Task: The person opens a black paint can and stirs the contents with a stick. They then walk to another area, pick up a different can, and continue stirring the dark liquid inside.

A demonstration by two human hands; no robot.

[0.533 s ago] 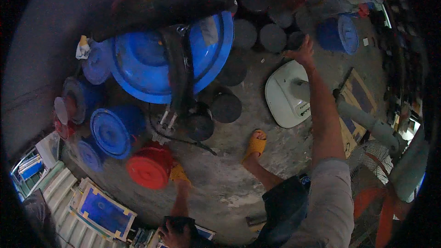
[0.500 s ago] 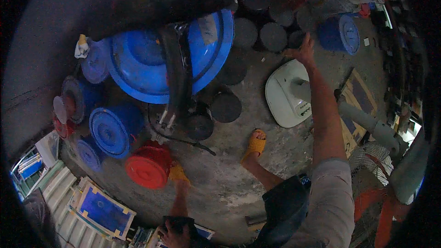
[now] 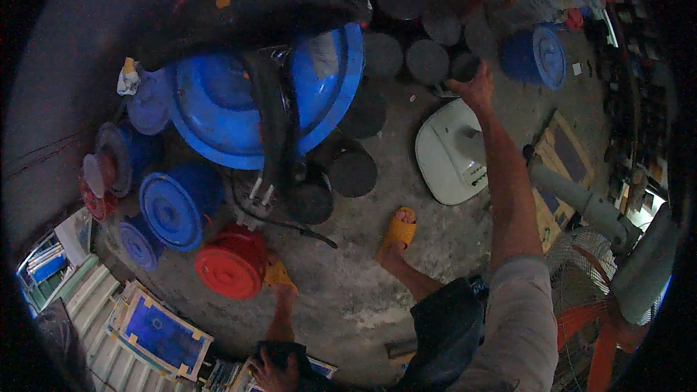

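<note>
At the far right, my right hand (image 3: 475,91) reaches out with thumb and fingers round the near edge of a small can with a dark round top (image 3: 465,67). Several larger dark-topped cans (image 3: 427,62) stand close together beside it. A white fan base (image 3: 446,152) lies on the floor just below that hand, partly covered by my forearm. My left hand (image 3: 276,374) rests on my left knee at the lower edge, fingers spread and holding nothing.
A large blue drum (image 3: 210,138) and a dark hose (image 3: 276,109) fill the upper middle. Blue lidded buckets (image 3: 170,210) and a red bucket (image 3: 229,265) stand left. A fan pole (image 3: 581,192) and orange fan blades (image 3: 602,341) lie right. A blue bucket (image 3: 548,58) sits far right.
My right hand has lowered slightly and its fingers have come round the small dark-topped can. The left hand stays on my knee. The whole view has shifted a little.
</note>
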